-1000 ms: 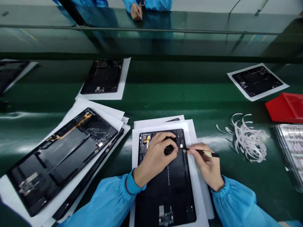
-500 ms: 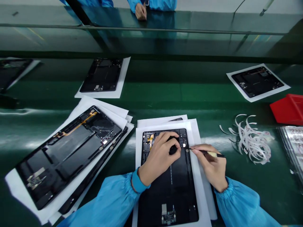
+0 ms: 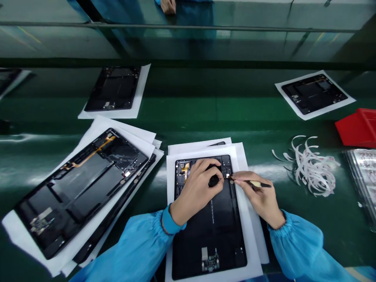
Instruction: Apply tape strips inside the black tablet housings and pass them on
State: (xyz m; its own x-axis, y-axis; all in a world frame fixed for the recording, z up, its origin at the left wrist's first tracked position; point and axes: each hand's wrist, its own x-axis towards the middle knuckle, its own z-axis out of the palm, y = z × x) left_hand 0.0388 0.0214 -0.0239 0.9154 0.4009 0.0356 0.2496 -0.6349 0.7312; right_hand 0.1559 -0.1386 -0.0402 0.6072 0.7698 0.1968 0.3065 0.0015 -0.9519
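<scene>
A black tablet back housing (image 3: 210, 239) lies on white paper sheets (image 3: 173, 176) directly in front of me. My left hand (image 3: 196, 188) rests on its upper part, fingers curled around a small black object (image 3: 213, 181). My right hand (image 3: 258, 196) pinches a slim tool with a cream grip and black end (image 3: 255, 183). Its fine tip reaches the housing's upper right corner, beside a small bright component (image 3: 227, 176). An orange flex strip (image 3: 185, 170) shows near the top edge, partly behind my left fingers.
More black housings on white sheets lie on the green belt (image 3: 205, 109): a large one at left (image 3: 82, 188), others at the back (image 3: 113, 89) and right (image 3: 314, 94). Right of me are curled white strips (image 3: 311, 168), a red tray (image 3: 357, 127), and a clear plastic stack (image 3: 364, 180). A co-worker's hand (image 3: 169, 6) shows across the belt.
The whole scene has shifted slightly up and left in view. My right hand has moved the tool tip in toward the housing's corner, and my left hand stays in place.
</scene>
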